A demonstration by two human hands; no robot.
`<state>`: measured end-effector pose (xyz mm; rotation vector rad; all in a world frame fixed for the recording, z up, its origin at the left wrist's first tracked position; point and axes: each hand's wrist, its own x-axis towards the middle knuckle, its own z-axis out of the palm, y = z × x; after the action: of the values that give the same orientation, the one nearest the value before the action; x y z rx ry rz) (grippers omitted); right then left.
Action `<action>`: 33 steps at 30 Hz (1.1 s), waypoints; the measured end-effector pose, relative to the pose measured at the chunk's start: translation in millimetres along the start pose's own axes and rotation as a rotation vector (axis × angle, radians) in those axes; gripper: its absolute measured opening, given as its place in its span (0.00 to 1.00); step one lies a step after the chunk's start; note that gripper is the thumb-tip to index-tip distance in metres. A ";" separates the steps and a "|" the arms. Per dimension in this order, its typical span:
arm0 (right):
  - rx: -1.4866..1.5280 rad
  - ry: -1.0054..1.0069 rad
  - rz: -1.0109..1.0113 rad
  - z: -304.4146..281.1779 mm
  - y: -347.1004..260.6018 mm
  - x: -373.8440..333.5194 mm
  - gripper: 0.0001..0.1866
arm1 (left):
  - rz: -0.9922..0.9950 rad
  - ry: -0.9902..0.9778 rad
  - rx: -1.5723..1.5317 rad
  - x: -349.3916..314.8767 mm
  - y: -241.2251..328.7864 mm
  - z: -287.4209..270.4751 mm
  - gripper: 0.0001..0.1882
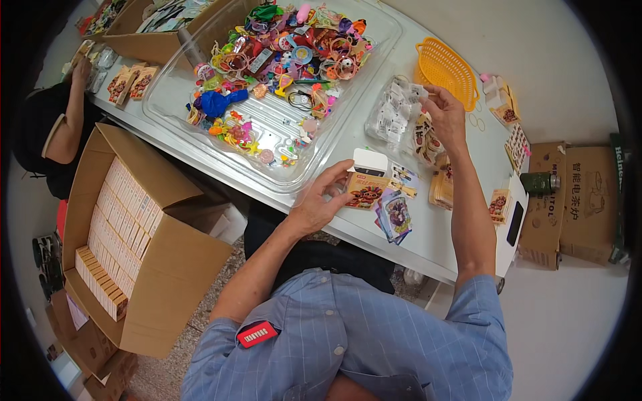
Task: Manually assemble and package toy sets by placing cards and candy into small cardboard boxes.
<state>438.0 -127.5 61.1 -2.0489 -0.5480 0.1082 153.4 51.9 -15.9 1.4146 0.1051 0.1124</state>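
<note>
My left hand (319,204) is closed round the left side of a small printed card box (366,190), its white top flap (370,160) standing up. Just right of the box, a loose fan of colourful picture cards (394,217) lies on the table. My right hand (445,117) is at the right edge of a clear container (372,127) of small white packets (399,107). Its fingers are bent together; whatever is between them is too small to make out. Below that hand are small colourful cutouts (426,139) and a stack of cards (441,184), partly hidden by my forearm.
A large clear tray (274,123) of small toys covers the table's far middle. A yellow basket (447,70) stands far right; a phone (515,224) lies at the right edge. An open carton (167,281) of boxes is at lower left. Another person's arm (67,134) shows far left.
</note>
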 end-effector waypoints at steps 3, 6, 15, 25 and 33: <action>0.075 -0.004 -0.001 2.1 -2.7 -4.3 0.15 | -0.007 0.000 0.000 0.0 0.2 -0.5 0.36; 0.015 0.002 -0.007 0.8 -0.5 -5.1 0.13 | -0.012 -0.006 -0.009 1.1 -1.0 -0.3 0.36; -0.024 0.034 -0.064 4.5 7.4 -7.4 0.14 | -0.040 -0.010 -0.022 0.5 2.6 -0.9 0.35; 0.095 -0.003 0.012 -5.8 5.9 -22.6 0.11 | -0.030 -0.016 -0.045 1.1 1.4 0.8 0.37; 0.201 -0.218 -0.039 6.7 -43.5 -84.4 0.08 | 0.055 0.059 0.022 -1.7 3.4 4.7 0.35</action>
<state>345.9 -139.4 81.9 -1.8407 -0.6828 0.3531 152.3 47.6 -11.8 1.4367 0.1167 0.1991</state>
